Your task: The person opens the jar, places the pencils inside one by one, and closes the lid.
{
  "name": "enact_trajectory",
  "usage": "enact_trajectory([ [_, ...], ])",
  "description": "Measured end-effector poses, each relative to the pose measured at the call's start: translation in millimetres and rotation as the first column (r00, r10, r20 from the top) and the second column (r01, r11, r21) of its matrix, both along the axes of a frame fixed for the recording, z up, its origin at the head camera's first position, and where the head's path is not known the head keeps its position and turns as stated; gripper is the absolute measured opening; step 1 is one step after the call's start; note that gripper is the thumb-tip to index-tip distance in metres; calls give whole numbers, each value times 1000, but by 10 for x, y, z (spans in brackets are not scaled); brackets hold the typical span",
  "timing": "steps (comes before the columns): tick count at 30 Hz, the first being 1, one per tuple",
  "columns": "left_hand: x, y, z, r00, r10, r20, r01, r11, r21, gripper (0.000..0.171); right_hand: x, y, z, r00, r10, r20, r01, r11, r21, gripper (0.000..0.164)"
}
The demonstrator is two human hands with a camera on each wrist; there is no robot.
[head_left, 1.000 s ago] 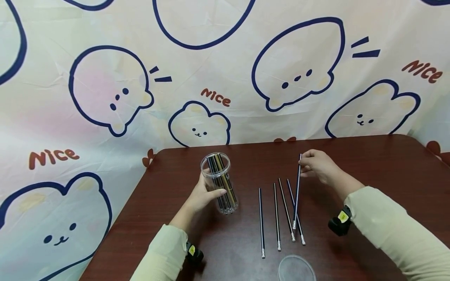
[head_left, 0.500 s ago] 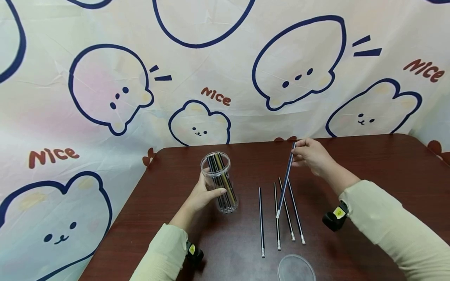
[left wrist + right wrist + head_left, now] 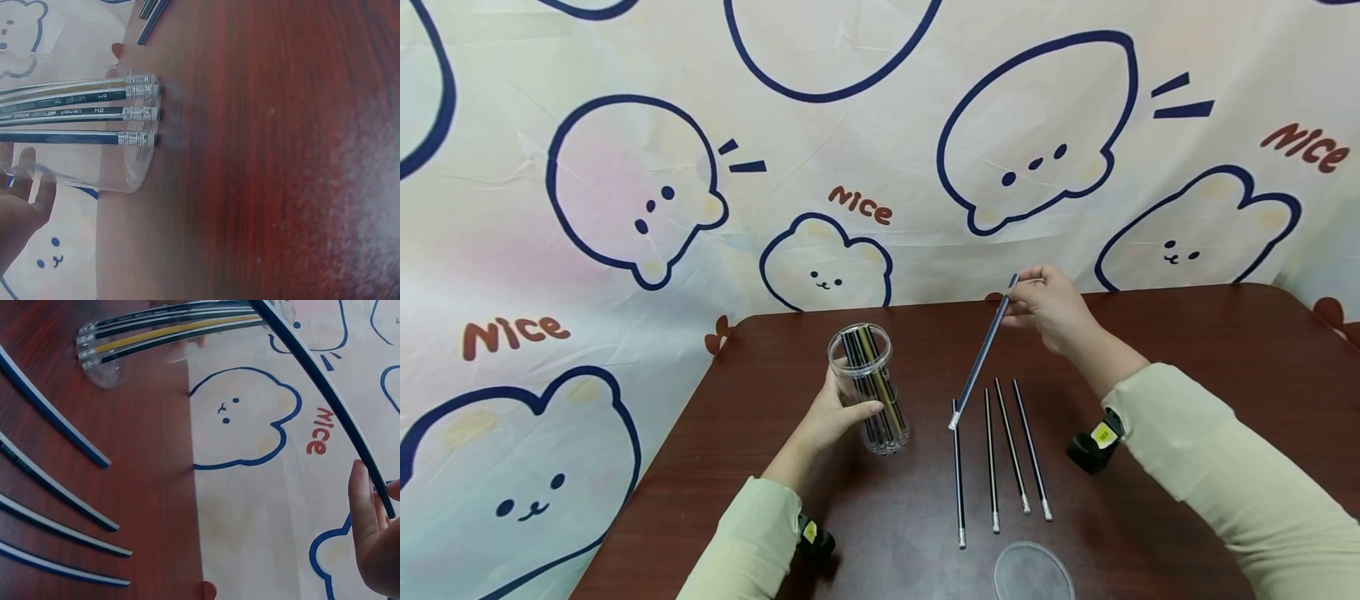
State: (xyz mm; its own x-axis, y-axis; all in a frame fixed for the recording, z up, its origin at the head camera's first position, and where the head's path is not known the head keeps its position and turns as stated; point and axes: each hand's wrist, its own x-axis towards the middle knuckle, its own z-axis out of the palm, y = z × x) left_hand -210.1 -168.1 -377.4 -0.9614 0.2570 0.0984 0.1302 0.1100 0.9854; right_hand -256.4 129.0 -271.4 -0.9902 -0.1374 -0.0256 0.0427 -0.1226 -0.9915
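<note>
My left hand (image 3: pixel 835 417) grips a clear plastic jar (image 3: pixel 859 367) around its side, thumb across the front. Several pencils (image 3: pixel 75 115) stand inside the jar, eraser ends down at its base. Up at the right, my right hand (image 3: pixel 1051 310) pinches one dark blue pencil (image 3: pixel 983 354) near its upper, eraserless end. This pencil slants down to the left, its eraser end overlapping the leftmost pencil (image 3: pixel 959 492) lying on the table. Beside that one lie other loose pencils (image 3: pixel 992 467) in a rough row, their erasers toward the near edge.
A round clear lid (image 3: pixel 1033 573) lies at the near side of the dark red-brown table (image 3: pixel 1157 358). Behind the table's far edge hangs a pale cloth (image 3: pixel 925 167) with cartoon bear drawings.
My right hand has lifted the blue pencil up and leftward, away from over the rightmost loose pencils. The left hand and jar have stayed in place.
</note>
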Motion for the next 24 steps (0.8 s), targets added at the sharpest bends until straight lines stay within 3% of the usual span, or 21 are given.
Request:
enact_trajectory([
  [7,-3,1,10,1000,-4,5,4,1000,-3,76,-10,-130,144,997,-73,-27,70,993,-98,17],
  [13,-5,-9,-11,998,-28,-54,27,999,-17,73,-38,-264,239,989,-145,-24,139,977,-162,18],
  [24,1,-8,-23,996,-39,-78,39,999,-4,73,-94,-494,397,978,-206,-40,189,946,-263,20],
])
